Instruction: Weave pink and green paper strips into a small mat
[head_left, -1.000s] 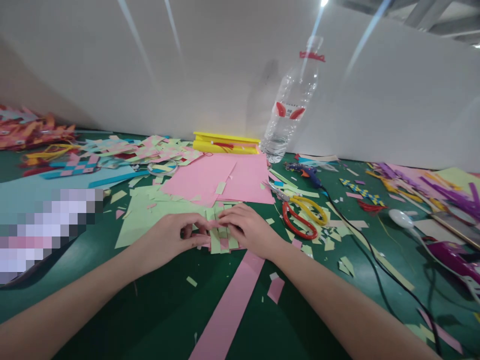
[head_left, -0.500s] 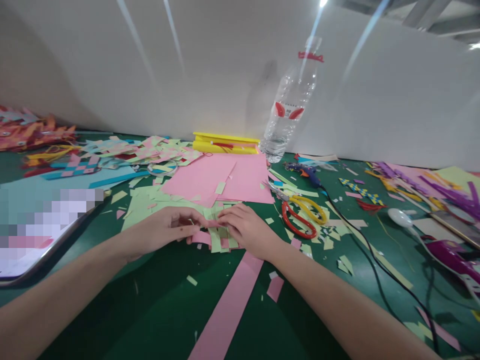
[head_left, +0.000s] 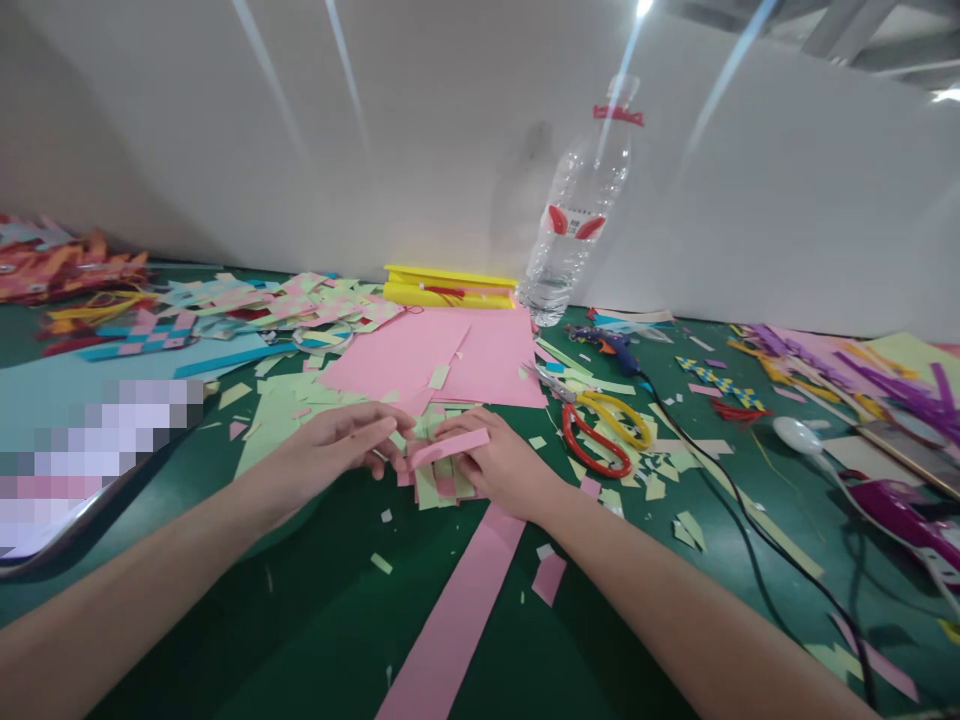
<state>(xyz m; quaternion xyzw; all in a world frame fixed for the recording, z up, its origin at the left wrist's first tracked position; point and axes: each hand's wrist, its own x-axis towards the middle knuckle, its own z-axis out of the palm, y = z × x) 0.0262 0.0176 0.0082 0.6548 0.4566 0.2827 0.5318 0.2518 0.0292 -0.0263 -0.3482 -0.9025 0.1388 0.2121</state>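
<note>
A small woven piece of green and pink paper strips [head_left: 444,488] lies on the green table between my hands. One pink strip [head_left: 459,446] is folded back across it, its free end pointing right over my right fingers. My left hand [head_left: 346,440] is beside the left edge of the weave, with fingers apart and loosely curved; its fingertips are close to the strip's fold, and I cannot tell whether they touch. My right hand [head_left: 501,458] is closed over the right side of the weave, holding it down, its fingertips partly hidden by the pink strip.
Red-and-yellow scissors [head_left: 596,430], a glue gun [head_left: 611,345] with a black cord and a leaning plastic bottle [head_left: 574,220] stand or lie beyond my right hand. Pink sheets [head_left: 480,350] lie behind the weave. A phone [head_left: 90,460] is at left. Paper scraps are scattered around.
My left fingers have come off the weave's left part and spread a little. The pink strip now folds over to the right, raised above the weave. My right hand stays in place.
</note>
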